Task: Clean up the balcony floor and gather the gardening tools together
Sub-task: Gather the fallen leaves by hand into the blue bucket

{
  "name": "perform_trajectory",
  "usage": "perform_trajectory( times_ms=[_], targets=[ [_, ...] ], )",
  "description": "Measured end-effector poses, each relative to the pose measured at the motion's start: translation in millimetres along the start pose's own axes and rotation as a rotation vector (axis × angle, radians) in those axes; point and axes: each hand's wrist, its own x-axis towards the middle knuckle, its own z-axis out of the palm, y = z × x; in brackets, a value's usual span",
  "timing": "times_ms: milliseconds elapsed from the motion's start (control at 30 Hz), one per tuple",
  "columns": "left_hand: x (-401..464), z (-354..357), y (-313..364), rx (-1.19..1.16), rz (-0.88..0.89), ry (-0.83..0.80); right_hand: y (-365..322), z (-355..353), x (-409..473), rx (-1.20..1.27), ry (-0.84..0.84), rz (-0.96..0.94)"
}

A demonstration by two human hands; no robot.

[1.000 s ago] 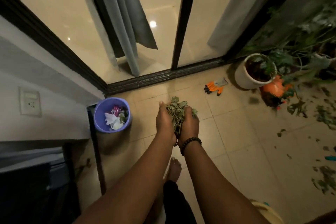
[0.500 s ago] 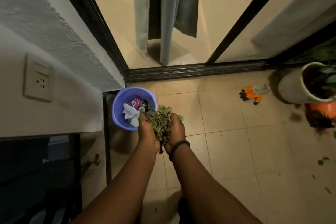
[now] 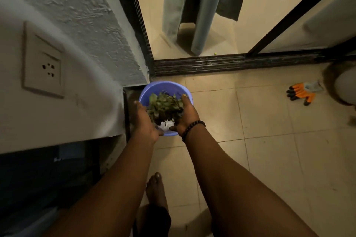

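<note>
In the head view, a loose clump of dry green leaves (image 3: pixel 164 107) sits between the 2 hands, directly over the mouth of a round lilac plastic bucket (image 3: pixel 152 90). The left hand (image 3: pixel 143 121) cups the clump from the left with its fingers extended along the bucket's left rim. The right hand (image 3: pixel 185 116), with a dark beaded bracelet (image 3: pixel 192 128) on its wrist, presses against the clump from the right with its fingers reaching toward the far rim. The palms face each other, spread apart with the leaves held between them. A crumpled white paper scrap (image 3: pixel 166 124) shows in the bucket below the leaves.

The clump has no clear long axis; it is a ragged mass with leaf tips sticking up and away from the person.

The bucket stands on the beige tiled floor (image 3: pixel 269 159), tucked into the corner where a grey textured wall (image 3: pixel 81 9) meets the black sliding-door track (image 3: pixel 231 62). To the right the tiles lie open as far as a pair of orange and grey gardening gloves (image 3: pixel 302 93), well apart from the bucket and just beside a white round plant pot (image 3: pixel 345 87) at the frame edge. A bare foot (image 3: pixel 157 188) stands on the tiles between the forearms.
</note>
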Motion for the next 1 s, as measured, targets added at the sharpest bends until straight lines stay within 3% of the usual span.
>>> perform_trajectory(
  times_ms=[100,200,267,700,800,933,1000],
  targets=[
    [-16.7,-1.3,-1.2,0.077,-0.01,0.008,2.9,-4.8,-10.4,0.003,0.007,-0.011],
    [-27.9,-2.0,-4.8,0.137,-0.031,-0.023,6.9,-20.4,-21.7,-0.202,0.176,-0.082],
    [-45.0,-3.7,-10.0,0.183,-0.038,-0.034,12.2,-33.1,-34.8,-0.334,0.204,-0.103],
    [-260.7,3.8,-31.8,0.621,-0.086,-0.14,44.3,-123.8,-252.9,-0.355,0.391,-0.157],
    [-311.8,19.2,-36.2,0.755,0.006,-0.219,32.6,-132.1,-305.2,-0.539,0.389,-0.274],
    [-362.9,42.5,-39.0,1.356,0.403,-0.396,15.4,-150.4,-354.6,-1.023,0.465,-0.503],
    [-384.3,55.9,-42.3,1.539,0.545,-0.504,7.3,-163.0,-373.9,-1.186,0.54,-0.563]
  ],
)
